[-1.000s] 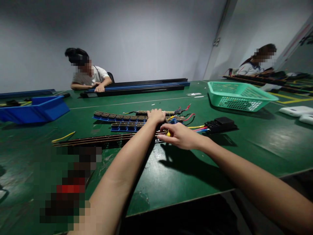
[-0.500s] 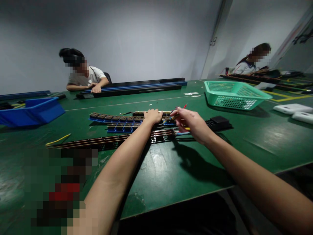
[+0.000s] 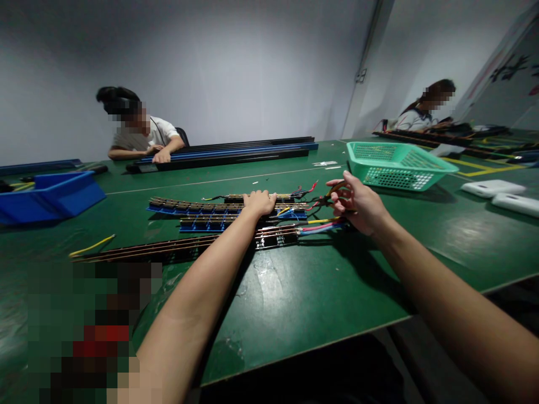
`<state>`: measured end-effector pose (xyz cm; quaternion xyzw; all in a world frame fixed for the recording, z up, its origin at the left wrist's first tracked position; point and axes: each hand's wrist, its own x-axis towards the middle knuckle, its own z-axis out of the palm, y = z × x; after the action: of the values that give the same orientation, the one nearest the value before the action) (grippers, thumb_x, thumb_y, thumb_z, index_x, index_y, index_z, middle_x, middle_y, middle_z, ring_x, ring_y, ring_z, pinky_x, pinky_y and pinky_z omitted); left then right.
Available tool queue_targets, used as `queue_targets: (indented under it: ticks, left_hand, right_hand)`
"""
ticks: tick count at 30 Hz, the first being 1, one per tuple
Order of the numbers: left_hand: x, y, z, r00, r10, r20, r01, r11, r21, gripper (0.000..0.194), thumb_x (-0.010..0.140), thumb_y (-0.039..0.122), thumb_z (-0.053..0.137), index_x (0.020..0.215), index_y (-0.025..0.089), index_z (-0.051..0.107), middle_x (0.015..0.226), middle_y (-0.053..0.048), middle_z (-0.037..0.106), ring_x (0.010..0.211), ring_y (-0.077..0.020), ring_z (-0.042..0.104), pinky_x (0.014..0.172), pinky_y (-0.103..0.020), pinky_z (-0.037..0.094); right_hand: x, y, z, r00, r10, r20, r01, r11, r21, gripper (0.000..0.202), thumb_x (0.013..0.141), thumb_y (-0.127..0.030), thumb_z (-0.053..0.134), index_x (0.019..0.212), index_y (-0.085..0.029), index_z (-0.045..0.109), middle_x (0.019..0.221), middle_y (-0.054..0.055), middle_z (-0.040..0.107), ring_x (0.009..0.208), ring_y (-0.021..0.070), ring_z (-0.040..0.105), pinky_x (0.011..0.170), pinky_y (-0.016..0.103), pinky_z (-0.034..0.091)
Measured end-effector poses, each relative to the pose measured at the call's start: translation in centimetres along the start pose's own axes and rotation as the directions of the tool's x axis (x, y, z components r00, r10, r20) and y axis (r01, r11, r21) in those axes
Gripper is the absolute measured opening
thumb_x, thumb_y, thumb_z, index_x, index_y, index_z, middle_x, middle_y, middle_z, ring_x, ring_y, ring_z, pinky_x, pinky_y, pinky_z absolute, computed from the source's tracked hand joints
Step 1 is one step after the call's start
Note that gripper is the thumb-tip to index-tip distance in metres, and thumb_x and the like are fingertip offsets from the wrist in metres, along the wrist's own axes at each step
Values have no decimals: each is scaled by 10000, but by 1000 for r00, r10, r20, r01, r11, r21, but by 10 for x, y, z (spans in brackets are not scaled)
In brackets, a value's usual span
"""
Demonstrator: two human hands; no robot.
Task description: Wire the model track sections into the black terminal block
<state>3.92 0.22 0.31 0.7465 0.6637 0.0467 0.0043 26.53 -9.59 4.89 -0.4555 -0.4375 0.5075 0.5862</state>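
Note:
My left hand (image 3: 259,203) lies over the blue-and-black strips, its fingers bent down over the far side of a strip with brass-coloured rails (image 3: 197,207). In my right hand (image 3: 357,202) is what looks like a pair of pliers (image 3: 323,201), with a dark head and orange-yellow handles. Its tip points left, close to a red wire (image 3: 311,207) at the strips' right end. Nearer to me lies a longer dark strip (image 3: 202,242) with brass-coloured rails; pink and blue wires (image 3: 322,227) run from its right end. My left fingertips are hidden.
A green perforated basket (image 3: 400,178) stands beyond my right hand, and white boxes (image 3: 492,188) lie at the right. At the left is a blue bin (image 3: 63,196). Across the green table (image 3: 269,297), a person (image 3: 143,140) handles long dark bars (image 3: 231,152); another person (image 3: 416,119) sits far right.
My right hand has moved to the right, away from the strips' wired ends, with the pliers in it. My left hand stays on the strips. The view has shifted slightly.

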Motion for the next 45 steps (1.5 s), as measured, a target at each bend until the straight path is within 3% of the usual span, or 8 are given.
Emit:
queue_targets:
  ticks: [11, 17, 20, 24, 27, 29, 36, 45]
  left_hand:
    - [2, -1, 4, 1000, -5, -18, 5, 1000, -12, 606, 1000, 528, 189, 1277, 179, 599, 1367, -154, 580, 1258, -332, 513, 1027, -548, 357]
    - [0, 0, 2, 1000, -8, -15, 8, 1000, -9, 599, 998, 528, 197, 1276, 186, 601, 1371, -158, 575, 1268, -333, 505, 1034, -550, 350]
    - [0, 0, 2, 1000, -7, -19, 6, 1000, -2, 601, 997, 526, 192, 1277, 182, 598, 1372, -156, 574, 1266, -327, 506, 1036, -549, 350]
    - [1, 0, 3, 1000, -6, -18, 6, 1000, -2, 601, 994, 523, 196, 1277, 175, 596, 1365, -159, 578, 1255, -330, 510, 1029, -552, 353]
    - [2, 0, 4, 1000, -12, -15, 12, 1000, 3, 603, 991, 530, 196, 1275, 183, 599, 1360, -152, 583, 1250, -328, 511, 1026, -546, 355]
    - [3, 0, 5, 1000, -8, -22, 8, 1000, 3, 607, 988, 532, 197, 1271, 181, 603, 1354, -153, 587, 1243, -327, 516, 1022, -539, 362]
    - [2, -1, 2, 1000, -9, -15, 9, 1000, 4, 635, 977, 560, 194, 1270, 182, 611, 1330, -168, 596, 1231, -332, 526, 1016, -526, 368]
    - [0, -2, -2, 999, -33, 4, 33, 999, 4, 729, 951, 649, 161, 1333, 190, 579, 1403, -189, 523, 1304, -331, 469, 1067, -527, 316]
  right_hand:
    - [2, 12, 6, 956, -167, 243, 264, 851, -455, 598, 814, -712, 526, 929, -145, 676, 637, 16, 578, 462, 103, 428, 440, 249, 317]
    - [1, 20, 10, 819, -142, 556, 567, 354, -744, 336, 828, -443, 584, 842, -156, 759, 592, 5, 590, 535, 126, 472, 534, 265, 316]
    - [-7, 19, 16, 785, -109, 610, 617, 238, -750, 294, 815, -404, 608, 861, -159, 763, 580, 3, 586, 527, 125, 468, 534, 268, 307]
    - [-9, 12, 18, 913, -246, 325, 407, 506, -760, 431, 874, -536, 530, 874, -161, 741, 642, 30, 621, 536, 131, 495, 519, 264, 325]
    - [0, -1, 16, 971, -198, 131, 237, 834, -498, 490, 857, -618, 532, 887, -155, 689, 640, 17, 580, 455, 100, 426, 436, 250, 301]
    - [10, -10, 16, 974, -210, 85, 226, 917, -330, 462, 836, -621, 576, 877, -167, 657, 634, 3, 549, 433, 89, 409, 406, 243, 300]
    - [44, 2, 17, 995, -95, -14, 94, 993, -73, 441, 856, -619, 530, 847, -183, 596, 600, -19, 508, 376, 75, 394, 370, 240, 326]
    - [50, 44, 9, 943, -312, 118, 328, 933, -150, 471, 805, -645, 574, 868, -181, 623, 607, -38, 511, 408, 81, 421, 390, 237, 329]
